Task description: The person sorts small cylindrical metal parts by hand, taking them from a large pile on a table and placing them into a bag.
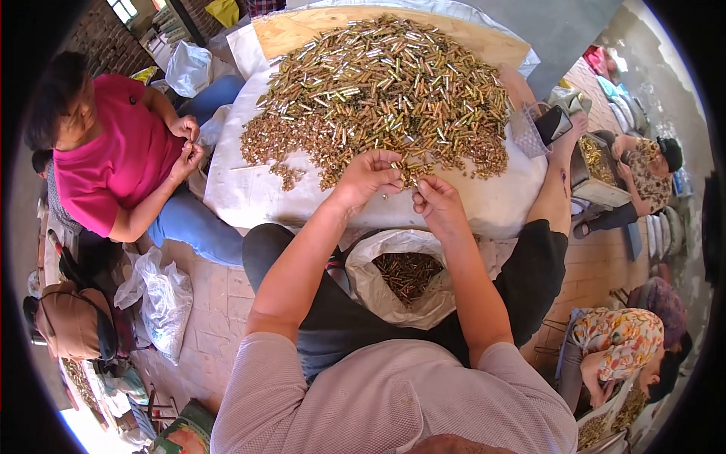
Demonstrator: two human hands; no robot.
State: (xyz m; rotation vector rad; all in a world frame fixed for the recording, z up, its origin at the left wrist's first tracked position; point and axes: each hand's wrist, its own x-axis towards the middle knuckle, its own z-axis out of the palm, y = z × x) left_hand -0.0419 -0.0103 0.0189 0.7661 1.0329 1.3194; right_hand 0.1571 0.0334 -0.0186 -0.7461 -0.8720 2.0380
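Note:
My left hand [370, 180] is closed in a pinch at the near edge of a big heap of small brass-coloured metal cylinders [393, 83]. My right hand [439, 203] is pinched too, its fingertips just right of the left ones. What either hand holds is too small to make out against the heap. A tiny shiny bit [386, 196] shows just under my left fingers. Smaller coppery pieces [283, 140] lie along the heap's near left side. Below my hands, between my legs, an open white sack [367, 261] holds many darker metal cylinders [408, 276].
The heap rests on a white-covered table [234, 178] with a wooden board [283, 30] behind. A clear plastic basket [527, 130] and a phone [553, 124] are at its right. A co-worker in pink [113, 144] sits left, near a white plastic bag [166, 303]. Other people work behind on both sides.

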